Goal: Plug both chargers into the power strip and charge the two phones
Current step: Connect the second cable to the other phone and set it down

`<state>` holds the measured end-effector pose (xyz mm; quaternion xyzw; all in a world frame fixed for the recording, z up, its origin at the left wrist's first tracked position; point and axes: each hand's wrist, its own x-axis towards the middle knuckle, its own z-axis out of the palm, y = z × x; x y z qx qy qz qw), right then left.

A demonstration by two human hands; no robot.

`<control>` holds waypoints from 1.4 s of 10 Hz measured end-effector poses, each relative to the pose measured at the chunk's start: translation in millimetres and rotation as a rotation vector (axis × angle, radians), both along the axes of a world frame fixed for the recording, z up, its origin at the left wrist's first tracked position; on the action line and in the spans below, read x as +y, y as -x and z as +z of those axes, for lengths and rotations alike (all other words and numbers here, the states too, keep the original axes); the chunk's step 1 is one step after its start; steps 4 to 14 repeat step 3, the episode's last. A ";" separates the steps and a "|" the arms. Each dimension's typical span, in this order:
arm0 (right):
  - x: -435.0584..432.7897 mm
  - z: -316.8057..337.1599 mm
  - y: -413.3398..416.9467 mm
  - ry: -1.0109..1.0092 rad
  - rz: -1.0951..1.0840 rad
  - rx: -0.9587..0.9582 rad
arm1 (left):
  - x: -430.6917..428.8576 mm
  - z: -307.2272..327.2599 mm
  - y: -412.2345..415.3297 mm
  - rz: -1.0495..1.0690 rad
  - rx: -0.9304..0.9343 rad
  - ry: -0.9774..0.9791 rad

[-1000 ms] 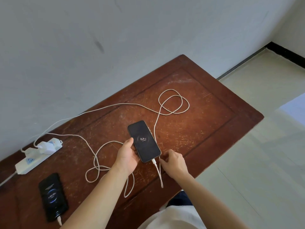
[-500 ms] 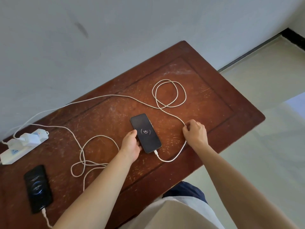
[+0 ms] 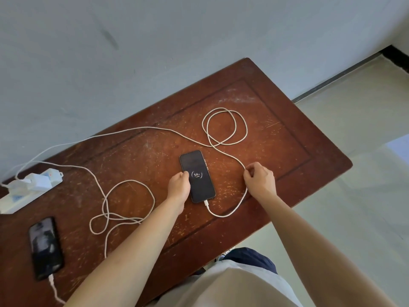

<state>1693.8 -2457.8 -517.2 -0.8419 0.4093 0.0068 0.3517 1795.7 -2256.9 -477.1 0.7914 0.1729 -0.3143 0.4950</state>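
Note:
A dark phone (image 3: 197, 176) lies flat mid-table, its screen showing a 54% charging ring, with a white cable (image 3: 230, 212) plugged into its near end. My left hand (image 3: 179, 185) grips the phone's left edge. My right hand (image 3: 259, 180) pinches that cable to the phone's right; beyond it the cable loops (image 3: 224, 127) and runs back left. A second dark phone (image 3: 45, 248) lies at the near left with its own white cable (image 3: 124, 196) plugged in. Both white chargers (image 3: 36, 182) sit in the white power strip (image 3: 26, 191) at the far left.
The wooden table (image 3: 287, 138) stands against a pale wall, with its right corner and near edge over a light tiled floor (image 3: 354, 196). The second cable lies in loose coils between the two phones.
My right hand moved from the phone's plug end out to the right, drawing the cable into a curve on the table. The phone stayed flat under my left hand.

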 end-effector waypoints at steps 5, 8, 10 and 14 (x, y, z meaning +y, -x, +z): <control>-27.4 65.5 -14.5 -0.097 0.018 -0.050 | 25.8 -2.5 26.0 -0.664 -0.258 -0.344; -27.4 65.5 -14.5 -0.097 0.018 -0.050 | 25.8 -2.5 26.0 -0.664 -0.258 -0.344; -27.4 65.5 -14.5 -0.097 0.018 -0.050 | 25.8 -2.5 26.0 -0.664 -0.258 -0.344; -27.4 65.5 -14.5 -0.097 0.018 -0.050 | 25.8 -2.5 26.0 -0.664 -0.258 -0.344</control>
